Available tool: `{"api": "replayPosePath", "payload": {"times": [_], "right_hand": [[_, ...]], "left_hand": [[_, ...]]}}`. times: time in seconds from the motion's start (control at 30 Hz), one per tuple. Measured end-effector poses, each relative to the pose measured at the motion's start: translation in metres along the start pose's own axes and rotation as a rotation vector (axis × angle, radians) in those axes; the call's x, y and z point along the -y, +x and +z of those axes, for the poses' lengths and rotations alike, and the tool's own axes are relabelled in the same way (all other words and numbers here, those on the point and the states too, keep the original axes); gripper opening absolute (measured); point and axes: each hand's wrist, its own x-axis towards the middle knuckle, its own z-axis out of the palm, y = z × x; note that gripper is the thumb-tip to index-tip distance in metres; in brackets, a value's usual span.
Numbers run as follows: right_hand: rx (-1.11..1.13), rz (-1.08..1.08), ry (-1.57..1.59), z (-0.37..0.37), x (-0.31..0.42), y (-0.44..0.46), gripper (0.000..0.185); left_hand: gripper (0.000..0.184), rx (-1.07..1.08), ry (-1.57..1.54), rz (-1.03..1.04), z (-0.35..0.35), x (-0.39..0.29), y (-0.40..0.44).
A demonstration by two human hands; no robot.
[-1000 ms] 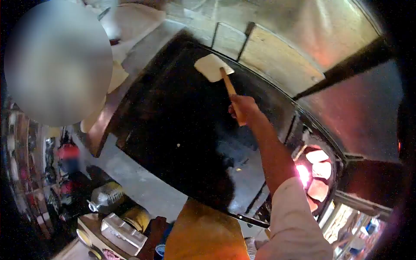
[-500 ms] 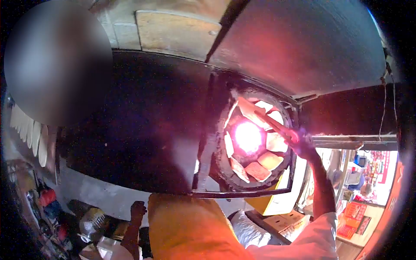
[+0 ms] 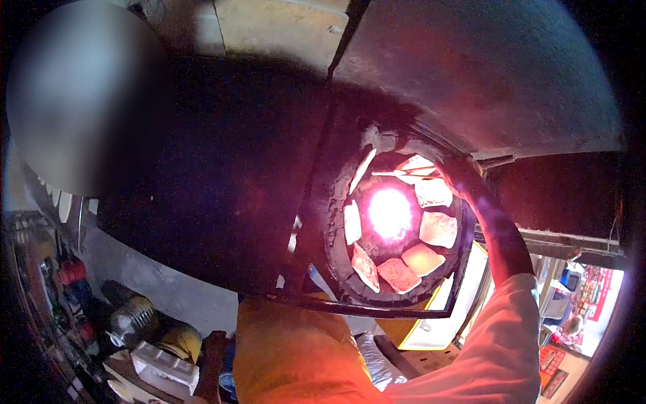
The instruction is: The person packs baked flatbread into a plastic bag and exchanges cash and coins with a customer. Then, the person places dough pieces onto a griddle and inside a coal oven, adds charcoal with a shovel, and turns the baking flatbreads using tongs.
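Observation:
My right hand (image 3: 452, 178) reaches over the right rim of a round clay oven (image 3: 342, 273). It is closed on thin tongs (image 3: 402, 173), whose two prongs point left into the opening. Just behind the prongs, a flat piece of bread (image 3: 415, 163) sits on the far wall; whether they touch it I cannot tell. Several more flatbreads (image 3: 438, 229) cling around the inner wall, above a bright glow (image 3: 390, 213) at the bottom. Low on the left, my left hand (image 3: 214, 341) hangs in shadow beside the orange cloth over my body, its fingers indistinct.
A dark counter (image 3: 215, 182) stretches left of the oven. A large clear bottle (image 3: 133, 319) and a white plastic container (image 3: 165, 369) are at lower left. A yellow-edged white box (image 3: 434, 328) stands below the oven's right side. A blurred area covers the upper left.
My right hand has moved up and slightly left, and the tongs have swung nearly level. The flat piece by their tips no longer shows there. My left hand is lower; the view has shifted.

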Motion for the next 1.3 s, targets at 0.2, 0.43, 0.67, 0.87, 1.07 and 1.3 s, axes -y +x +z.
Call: {"api": "replayPosePath", "payload": {"times": [0.2,0.43,0.67,0.87,1.07,1.3], "right_hand": [[-0.026,-0.16,-0.305,-0.01,0.001,0.039,0.032],[-0.539,0.338,0.024,-0.068,-0.021,-0.045,0.063],[-0.746,0.782,1.051,-0.074,0.145,-0.246,0.071],[0.235,1.121,1.077,0.061,0.442,-0.407,0.079],[0.587,1.338,1.632,0.119,0.652,-0.526,0.064],[0.641,1.084,1.784,0.178,0.699,-0.614,0.069]], "left_hand": [[0.026,0.442,-0.004,-0.336,0.054,-0.012,-0.026],[0.019,0.063,-0.681,-0.653,0.008,0.034,0.014],[0.02,0.255,-1.459,-0.675,-0.024,0.128,0.091],[0.021,0.474,-1.246,-0.431,-0.041,0.126,0.138],[0.021,0.507,-0.566,0.064,-0.046,0.047,0.149],[0.025,0.602,-0.413,0.373,-0.017,-0.158,0.116]]}}
